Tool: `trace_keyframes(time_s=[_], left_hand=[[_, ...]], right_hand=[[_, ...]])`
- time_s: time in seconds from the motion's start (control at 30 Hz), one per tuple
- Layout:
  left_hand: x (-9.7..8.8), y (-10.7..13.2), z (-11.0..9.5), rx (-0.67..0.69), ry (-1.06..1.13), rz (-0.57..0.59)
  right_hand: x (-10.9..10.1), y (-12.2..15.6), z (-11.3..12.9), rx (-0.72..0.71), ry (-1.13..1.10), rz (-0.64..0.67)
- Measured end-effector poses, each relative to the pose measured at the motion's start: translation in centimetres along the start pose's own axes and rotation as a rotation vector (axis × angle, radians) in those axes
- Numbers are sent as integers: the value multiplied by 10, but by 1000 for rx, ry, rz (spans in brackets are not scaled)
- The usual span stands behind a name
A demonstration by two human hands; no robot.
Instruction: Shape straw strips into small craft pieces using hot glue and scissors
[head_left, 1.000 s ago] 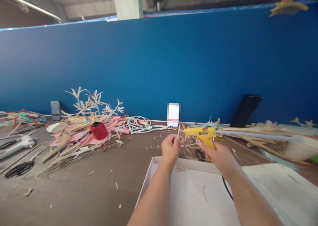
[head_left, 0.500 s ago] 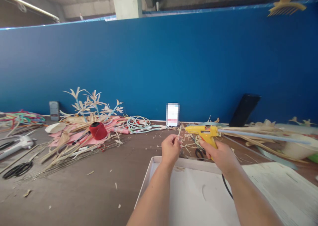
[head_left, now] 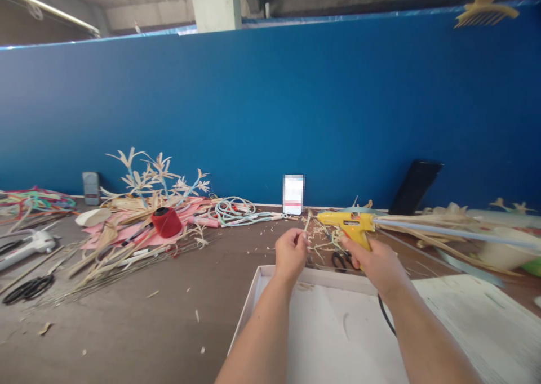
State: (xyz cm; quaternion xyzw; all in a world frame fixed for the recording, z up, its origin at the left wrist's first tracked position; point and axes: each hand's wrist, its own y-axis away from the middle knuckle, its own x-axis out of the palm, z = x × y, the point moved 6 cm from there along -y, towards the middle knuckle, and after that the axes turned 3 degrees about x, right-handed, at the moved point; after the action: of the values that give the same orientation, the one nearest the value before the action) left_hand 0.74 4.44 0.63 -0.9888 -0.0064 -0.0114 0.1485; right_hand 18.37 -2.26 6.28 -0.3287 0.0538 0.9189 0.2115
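My left hand [head_left: 291, 254] is closed in a pinch around a thin, pale strip [head_left: 307, 223] that points upward from the fingertips. My right hand [head_left: 380, 263] grips the handle of a yellow glue gun [head_left: 353, 223], its nozzle facing left, a little to the right of the strip. Out of the gun's back runs a long, bluish-white glue stick [head_left: 448, 230]. A dark cord hangs below that hand. Both forearms reach over a shallow white box [head_left: 338, 276]. Whether glue is on the strip is too small to tell.
A phone [head_left: 293, 195] leans on the blue partition [head_left: 253, 108]. At left lie dried-leaf flowers [head_left: 160, 170], a red spool [head_left: 166, 222], black-handled scissors [head_left: 29, 289] and a white glue gun [head_left: 38, 244]. More scissors [head_left: 338, 260] lie behind the box; printed paper [head_left: 477, 316] is at right.
The yellow glue gun has shifted slightly to the right, widening the gap between its nozzle and the strip. My left hand stays almost where it was, still pinching the strip.
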Motion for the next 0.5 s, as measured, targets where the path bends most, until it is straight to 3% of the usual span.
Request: trace_keyframes(time_s=[0.5], left_hand=[[4, 1, -2, -21, 38, 29]], right_hand=[[0, -7, -8, -8, -17, -49]])
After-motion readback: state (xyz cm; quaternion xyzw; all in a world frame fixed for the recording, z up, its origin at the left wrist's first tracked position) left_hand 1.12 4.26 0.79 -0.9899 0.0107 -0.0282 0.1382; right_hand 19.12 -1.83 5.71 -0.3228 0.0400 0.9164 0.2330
